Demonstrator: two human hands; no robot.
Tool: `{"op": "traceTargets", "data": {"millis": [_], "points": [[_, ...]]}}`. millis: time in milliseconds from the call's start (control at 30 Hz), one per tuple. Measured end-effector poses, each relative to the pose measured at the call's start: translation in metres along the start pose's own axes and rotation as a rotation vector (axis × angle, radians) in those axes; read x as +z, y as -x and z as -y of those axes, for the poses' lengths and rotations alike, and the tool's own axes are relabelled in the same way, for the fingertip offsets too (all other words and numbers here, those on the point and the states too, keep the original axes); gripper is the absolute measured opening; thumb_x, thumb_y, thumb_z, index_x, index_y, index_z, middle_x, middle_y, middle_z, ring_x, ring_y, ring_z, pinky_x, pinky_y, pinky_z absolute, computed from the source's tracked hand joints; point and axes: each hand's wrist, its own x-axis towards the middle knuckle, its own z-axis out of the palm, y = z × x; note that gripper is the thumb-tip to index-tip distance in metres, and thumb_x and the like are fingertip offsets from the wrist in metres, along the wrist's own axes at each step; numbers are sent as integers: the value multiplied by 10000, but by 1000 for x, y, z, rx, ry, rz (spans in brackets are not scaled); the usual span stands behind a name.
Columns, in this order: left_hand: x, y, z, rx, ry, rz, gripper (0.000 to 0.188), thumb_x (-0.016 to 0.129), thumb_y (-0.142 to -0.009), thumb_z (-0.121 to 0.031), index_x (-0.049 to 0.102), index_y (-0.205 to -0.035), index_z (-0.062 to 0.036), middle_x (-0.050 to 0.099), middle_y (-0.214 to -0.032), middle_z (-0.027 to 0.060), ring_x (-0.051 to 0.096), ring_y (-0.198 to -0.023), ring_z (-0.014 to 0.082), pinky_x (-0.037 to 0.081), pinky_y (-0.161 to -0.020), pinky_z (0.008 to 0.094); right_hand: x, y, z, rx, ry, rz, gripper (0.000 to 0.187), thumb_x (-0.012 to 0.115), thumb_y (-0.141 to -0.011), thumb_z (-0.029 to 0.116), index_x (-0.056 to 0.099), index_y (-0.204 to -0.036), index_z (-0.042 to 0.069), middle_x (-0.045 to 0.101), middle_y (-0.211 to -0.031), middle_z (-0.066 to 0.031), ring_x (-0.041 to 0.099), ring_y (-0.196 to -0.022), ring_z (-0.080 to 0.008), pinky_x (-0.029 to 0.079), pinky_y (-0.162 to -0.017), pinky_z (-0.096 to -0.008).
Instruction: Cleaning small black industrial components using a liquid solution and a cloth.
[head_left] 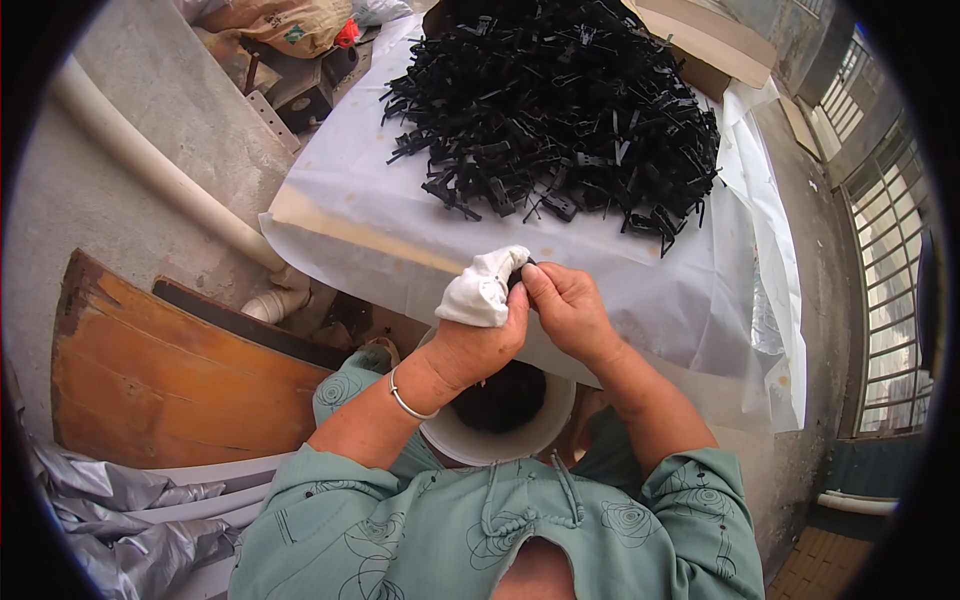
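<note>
My left hand (490, 335) has a white cloth or partial glove (478, 292) over its fingers, and they close on a small black plastic part (518, 272). Against it, my right hand (575, 310) pinches the same part between thumb and bent fingers. Most of that part is hidden by the fingers and the cloth. Ahead lies a big heap of black plastic parts (560, 110) with thin prongs, piled on a table covered in white sheeting (400, 215). Below my wrists stands a white bucket (566, 415) with dark pieces inside.
An open cardboard box (715, 45) sits behind the heap. To the left are a brown wooden board (180, 370), a pale pipe (170, 180) and silvery sheeting (150, 550). Sacks (280, 25) and metal scraps lie far left. A barred window (890, 290) is on the right.
</note>
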Motion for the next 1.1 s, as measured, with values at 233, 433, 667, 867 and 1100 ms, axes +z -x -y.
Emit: {"op": "traceTargets", "data": {"millis": [233, 433, 667, 867, 1100], "points": [[-3, -14, 9, -225, 661, 96, 324, 550, -862, -72, 396, -1144, -33, 508, -905, 3, 474, -692, 88, 438, -613, 227, -35, 2, 21, -103, 604, 69, 138, 609, -836, 150, 620, -841, 13, 478, -612, -6, 413, -533, -88, 360, -487, -245], [-7, -19, -1, -448, 895, 150, 324, 458, -897, -73, 385, -1211, -36, 514, -867, 22, 430, -624, 36, 387, -537, 183, -40, 1, 7, -448, 544, -40, 193, 678, -736, 29, 628, -922, 30, 485, -601, -21, 410, -518, -93, 367, -488, -235], [-7, -15, -2, -296, 740, 396, 315, 415, -848, -32, 423, -1162, -4, 511, -850, 31, 448, -679, 61, 416, -613, 212, -28, 3, 13, -151, 212, -93, 105, 655, -799, 86, 584, -831, 16, 512, -639, -26, 422, -551, -70, 380, -498, -240], [-5, -14, -1, -429, 752, 325, 270, 435, -837, -34, 447, -1106, -5, 503, -947, 28, 448, -880, 82, 390, -771, 220, -25, 4, 12, -356, 444, 12, 169, 544, -869, 120, 522, -768, -15, 528, -629, -139, 479, -532, -273, 400, -524, -346], [3, -5, 0, -188, 422, 226, 235, 454, -832, -28, 450, -1064, 7, 514, -917, 82, 484, -859, 129, 418, -775, 258, -14, 1, 10, -229, 468, -13, 201, 516, -875, 124, 523, -736, -20, 535, -655, -197, 496, -581, -362, 405, -541, -386]]}}
